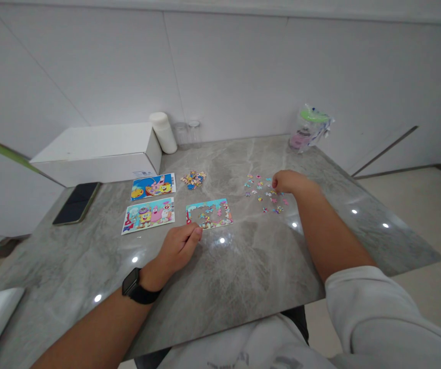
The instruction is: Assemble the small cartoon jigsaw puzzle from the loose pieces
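Note:
My left hand (182, 243) rests at the lower left corner of a partly filled jigsaw puzzle (226, 220), fingers curled and thumb against the index finger; whatever lies under them is hidden. The puzzle has a border around a middle with loose pieces in it. Over the scattered puzzle pieces (260, 199) on the right, my right hand (287, 182) points down with its fingers drawn together. Its fingertips are partly hidden, and I cannot make out anything between them. Left of the puzzle lie two cartoon picture cards, a lower one (149, 215) and an upper one (153, 186).
A heap of puzzle pieces (193, 179) lies behind the puzzle. Along the back stand a white box (101, 148), a white bottle (163, 133), clear glasses (194, 134) and a plastic-wrapped cup (308, 128). A phone (77, 203) lies at the left on the grey table (243, 277).

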Demonstrator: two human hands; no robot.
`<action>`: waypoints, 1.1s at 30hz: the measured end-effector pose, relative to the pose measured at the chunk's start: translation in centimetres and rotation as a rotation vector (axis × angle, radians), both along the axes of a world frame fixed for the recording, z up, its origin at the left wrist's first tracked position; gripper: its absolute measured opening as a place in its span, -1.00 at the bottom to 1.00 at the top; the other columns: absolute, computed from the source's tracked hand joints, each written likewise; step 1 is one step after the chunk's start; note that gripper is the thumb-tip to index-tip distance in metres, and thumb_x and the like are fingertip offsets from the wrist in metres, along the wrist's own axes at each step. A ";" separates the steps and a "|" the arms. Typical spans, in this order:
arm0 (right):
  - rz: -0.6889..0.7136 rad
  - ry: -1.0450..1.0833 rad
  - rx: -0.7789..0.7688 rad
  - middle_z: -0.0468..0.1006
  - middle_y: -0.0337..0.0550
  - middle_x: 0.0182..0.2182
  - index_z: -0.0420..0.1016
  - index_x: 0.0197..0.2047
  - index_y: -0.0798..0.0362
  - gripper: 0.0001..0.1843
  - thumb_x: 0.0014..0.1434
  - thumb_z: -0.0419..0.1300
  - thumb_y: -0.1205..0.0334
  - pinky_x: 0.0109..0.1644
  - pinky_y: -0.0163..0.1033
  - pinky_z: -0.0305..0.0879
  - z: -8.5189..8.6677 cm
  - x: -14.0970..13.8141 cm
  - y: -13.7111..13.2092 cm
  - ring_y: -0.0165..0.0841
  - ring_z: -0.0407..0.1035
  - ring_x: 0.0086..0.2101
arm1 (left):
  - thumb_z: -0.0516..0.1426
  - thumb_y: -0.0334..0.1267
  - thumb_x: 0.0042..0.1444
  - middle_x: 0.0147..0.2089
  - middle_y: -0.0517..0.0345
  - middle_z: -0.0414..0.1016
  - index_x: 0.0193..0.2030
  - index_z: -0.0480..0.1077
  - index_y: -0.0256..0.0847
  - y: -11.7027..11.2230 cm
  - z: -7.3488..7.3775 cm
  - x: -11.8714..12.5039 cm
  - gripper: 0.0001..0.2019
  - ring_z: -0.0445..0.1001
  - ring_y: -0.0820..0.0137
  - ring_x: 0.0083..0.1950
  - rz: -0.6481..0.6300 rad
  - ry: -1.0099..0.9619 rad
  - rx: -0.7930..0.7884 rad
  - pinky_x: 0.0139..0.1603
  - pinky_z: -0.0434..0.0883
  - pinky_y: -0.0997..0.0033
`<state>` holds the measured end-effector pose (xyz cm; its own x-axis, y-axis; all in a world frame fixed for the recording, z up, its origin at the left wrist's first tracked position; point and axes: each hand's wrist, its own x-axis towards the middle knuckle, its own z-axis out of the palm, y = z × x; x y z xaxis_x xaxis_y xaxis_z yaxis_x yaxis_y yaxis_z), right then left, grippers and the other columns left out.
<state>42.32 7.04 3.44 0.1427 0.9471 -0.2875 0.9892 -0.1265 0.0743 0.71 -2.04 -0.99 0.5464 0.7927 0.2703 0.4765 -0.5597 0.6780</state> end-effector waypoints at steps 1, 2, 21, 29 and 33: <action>-0.010 -0.021 -0.041 0.72 0.11 -0.15 0.78 -0.11 0.00 -0.71 0.06 0.43 0.17 -0.04 -0.12 0.44 -0.2 -0.1 0.1 -0.11 0.58 -0.13 | -0.11 -0.02 0.49 -0.51 0.24 0.35 -0.41 0.32 -0.18 0.0 0.0 0.0 -0.53 0.40 0.42 -0.45 -0.002 0.000 -0.002 -0.34 0.23 0.43; -0.020 -0.048 -0.095 0.72 0.13 -0.12 0.77 -0.07 0.01 -0.68 0.07 0.43 0.16 -0.02 -0.11 0.44 -0.4 -0.2 0.3 -0.09 0.58 -0.10 | -0.12 -0.01 0.49 -0.51 0.23 0.35 -0.41 0.32 -0.18 0.0 0.0 0.0 -0.52 0.40 0.42 -0.45 -0.002 0.003 -0.002 -0.34 0.24 0.43; 0.137 0.775 0.169 0.66 -0.10 -0.32 0.63 -0.16 0.05 -0.75 0.15 0.33 0.09 -0.18 -0.23 0.41 4.7 -2.6 -0.6 -0.30 0.49 -0.30 | -0.10 -0.02 0.49 -0.43 0.17 0.47 -0.35 0.43 -0.19 0.2 -0.4 0.2 -0.53 0.46 0.37 -0.37 -0.019 -0.025 -0.048 -0.28 0.28 0.40; 0.202 1.327 0.341 0.61 -0.18 -0.34 0.58 -0.13 0.03 -0.63 0.03 0.46 0.05 -0.28 -0.24 0.34 7.9 -13.7 -1.3 -0.38 0.40 -0.38 | -0.02 -0.04 0.45 -0.37 0.17 0.47 -0.30 0.45 -0.20 0.3 0.5 0.6 -0.62 0.44 0.38 -0.30 0.088 -0.286 -0.205 -0.22 0.31 0.41; 0.164 1.506 0.322 0.60 -0.20 -0.37 0.56 -0.15 0.01 -0.62 0.00 0.47 0.04 -0.31 -0.23 0.32 5.4 -17.9 -1.9 -0.39 0.39 -0.40 | 0.17 -0.02 0.32 -0.45 0.27 0.33 -0.27 0.41 -0.20 0.6 0.3 0.8 -0.72 0.29 0.46 -0.41 0.139 -0.476 -0.352 -0.35 0.24 0.46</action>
